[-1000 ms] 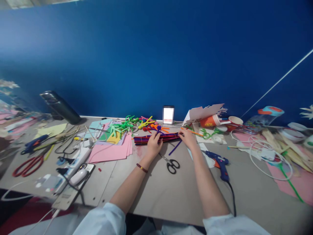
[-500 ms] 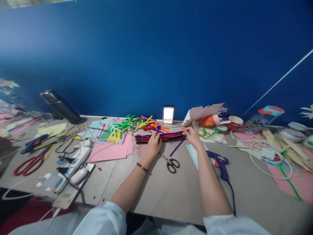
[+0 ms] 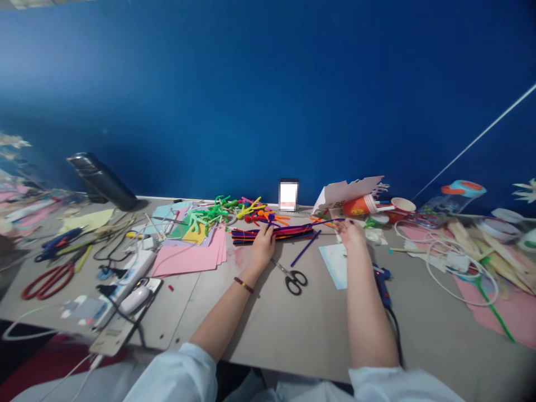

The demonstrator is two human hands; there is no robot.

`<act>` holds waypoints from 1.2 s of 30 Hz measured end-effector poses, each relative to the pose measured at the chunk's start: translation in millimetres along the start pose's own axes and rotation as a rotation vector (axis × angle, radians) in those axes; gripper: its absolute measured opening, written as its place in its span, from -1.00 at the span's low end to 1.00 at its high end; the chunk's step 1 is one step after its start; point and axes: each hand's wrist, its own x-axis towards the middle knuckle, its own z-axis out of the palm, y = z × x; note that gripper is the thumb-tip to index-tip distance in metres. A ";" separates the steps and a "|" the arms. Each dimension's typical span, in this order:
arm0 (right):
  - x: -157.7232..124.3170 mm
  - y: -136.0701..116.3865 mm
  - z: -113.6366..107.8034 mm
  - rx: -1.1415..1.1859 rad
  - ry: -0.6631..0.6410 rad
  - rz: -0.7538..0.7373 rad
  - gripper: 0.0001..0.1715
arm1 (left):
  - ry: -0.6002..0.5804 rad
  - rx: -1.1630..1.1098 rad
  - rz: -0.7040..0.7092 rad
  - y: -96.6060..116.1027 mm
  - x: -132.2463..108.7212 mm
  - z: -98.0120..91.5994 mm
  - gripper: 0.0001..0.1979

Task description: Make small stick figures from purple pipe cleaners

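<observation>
A bundle of purple, red and orange pipe cleaners [image 3: 243, 237] lies across the middle of the table, with my left hand [image 3: 263, 244] closed over it. By that hand's fingertips is a small twisted purple piece [image 3: 271, 218]. My right hand [image 3: 352, 233] is off to the right, its fingers pinching the end of a long purple pipe cleaner [image 3: 324, 222] that stretches back to the bundle. A separate purple pipe cleaner [image 3: 305, 248] rests on the table between my hands. Below it lie black-handled scissors [image 3: 295, 281], their blades pointing at my left wrist.
Green pipe cleaner shapes [image 3: 213, 211] and pink paper [image 3: 188, 259] are at left, near a power strip [image 3: 125, 287]. A phone [image 3: 288, 195] stands at the back. A blue glue gun [image 3: 382, 285] sits beside my right forearm; paper cups [image 3: 360, 205] lie behind it.
My right hand has moved to the right from the bundle's end, drawing a purple pipe cleaner out with it. My left hand has stayed on the bundle.
</observation>
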 end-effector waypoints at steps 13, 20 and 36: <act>-50.3 -117.3 -28.0 0.678 0.460 -0.461 -0.90 | 0.035 0.005 0.090 3.6 1.1 -6.4 -0.76; -102.6 -155.7 -5.8 0.624 0.054 -0.418 -0.85 | 0.058 0.038 0.258 15.7 4.6 -22.7 -0.70; -132.8 -70.6 62.1 0.604 -0.716 0.475 -0.77 | 0.051 -0.311 -0.129 62.7 2.6 -61.4 -0.88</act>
